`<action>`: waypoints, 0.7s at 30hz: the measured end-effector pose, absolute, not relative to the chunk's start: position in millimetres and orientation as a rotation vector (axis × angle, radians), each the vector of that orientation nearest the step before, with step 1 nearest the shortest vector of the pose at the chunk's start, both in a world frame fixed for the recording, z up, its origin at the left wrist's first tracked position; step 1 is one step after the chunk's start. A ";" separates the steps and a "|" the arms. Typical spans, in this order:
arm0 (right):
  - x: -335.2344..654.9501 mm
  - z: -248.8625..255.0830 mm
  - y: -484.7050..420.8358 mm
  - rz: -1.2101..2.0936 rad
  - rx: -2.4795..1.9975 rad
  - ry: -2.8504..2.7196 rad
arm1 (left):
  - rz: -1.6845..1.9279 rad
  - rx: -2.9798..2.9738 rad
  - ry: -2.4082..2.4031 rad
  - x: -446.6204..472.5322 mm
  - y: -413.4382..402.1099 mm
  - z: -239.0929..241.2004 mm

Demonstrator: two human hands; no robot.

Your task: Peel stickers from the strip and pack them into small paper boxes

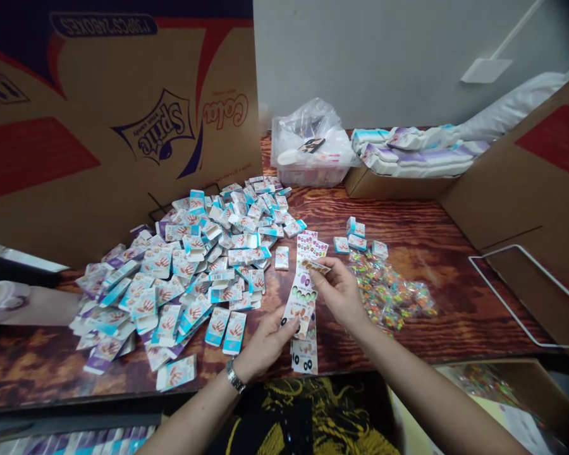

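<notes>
My left hand [268, 338], with a metal watch on its wrist, holds the lower part of a printed sticker strip [301, 296] between thumb and fingers. Rows of coloured ovals run along the strip. Higher up, my right hand [341, 294] pinches a brownish end [315, 266] that looks folded over. More printed strips [312, 239] lie on the table beneath and beyond both hands. Left of my hands spreads a big heap of small white, blue and purple boxes [194, 246], some with flaps open. One small box [281, 258] lies beside the strips.
Clear packets of colourful small pieces [393, 294] lie right of my hands, with several small boxes [357, 242] behind. A large carton [123, 126] stands at left, another [526, 189] at right. Behind are a bagged plastic tub [313, 174] and a low carton [398, 184] of packs.
</notes>
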State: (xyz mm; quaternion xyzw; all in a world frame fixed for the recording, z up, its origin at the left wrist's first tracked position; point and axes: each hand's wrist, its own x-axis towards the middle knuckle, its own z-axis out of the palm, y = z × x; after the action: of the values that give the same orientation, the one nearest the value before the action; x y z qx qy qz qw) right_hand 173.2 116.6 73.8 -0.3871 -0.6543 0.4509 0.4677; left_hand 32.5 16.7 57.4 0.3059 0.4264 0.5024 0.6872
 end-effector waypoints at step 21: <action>187.2 66.1 75.4 0.223 -0.393 -2.468 | 1.252 0.112 0.833 30.7 26.9 63.9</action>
State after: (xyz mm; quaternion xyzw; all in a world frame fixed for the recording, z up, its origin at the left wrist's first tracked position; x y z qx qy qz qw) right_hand 187.2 75.4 66.1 -0.1487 -0.9350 0.0844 0.3109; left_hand 30.7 26.9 63.9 0.0509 0.3783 0.5682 0.7290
